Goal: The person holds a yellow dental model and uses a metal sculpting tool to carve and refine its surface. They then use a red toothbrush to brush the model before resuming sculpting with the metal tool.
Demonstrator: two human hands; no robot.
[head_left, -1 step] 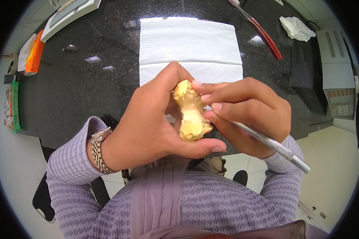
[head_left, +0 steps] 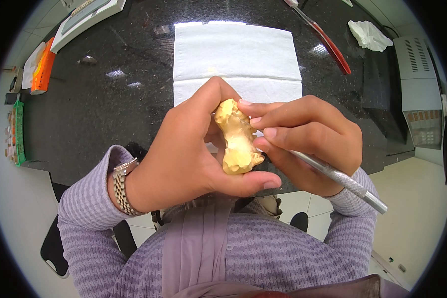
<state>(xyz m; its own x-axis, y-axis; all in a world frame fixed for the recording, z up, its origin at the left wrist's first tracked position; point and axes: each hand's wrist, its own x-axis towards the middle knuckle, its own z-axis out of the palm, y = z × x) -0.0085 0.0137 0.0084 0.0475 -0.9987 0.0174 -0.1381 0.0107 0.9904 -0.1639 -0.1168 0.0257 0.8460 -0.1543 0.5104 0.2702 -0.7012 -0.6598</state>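
Note:
Between the fingers of my left hand (head_left: 181,149) rests a small yellow plaster dental cast (head_left: 237,141), narrow in the middle and jagged along its edges. The left thumb lies below its near end, and the index finger curls around its far end. My right hand (head_left: 315,136) pinches a slim silver craft knife (head_left: 355,187) with a knurled handle, held like a pen. The handle's back end points toward the lower right. The right fingertips are at the cast's right side and hide the knife's tip.
A white paper sheet (head_left: 238,52) with a fold lies on the dark speckled table (head_left: 119,99). A red-handled brush (head_left: 328,44) and crumpled white tissue (head_left: 370,36) are at the far right. An orange box (head_left: 43,67) and a green basket (head_left: 19,131) stand left.
The back end of the craft knife has shifted very slightly right, and the cast has moved a hair upward. Both hands keep their grip.

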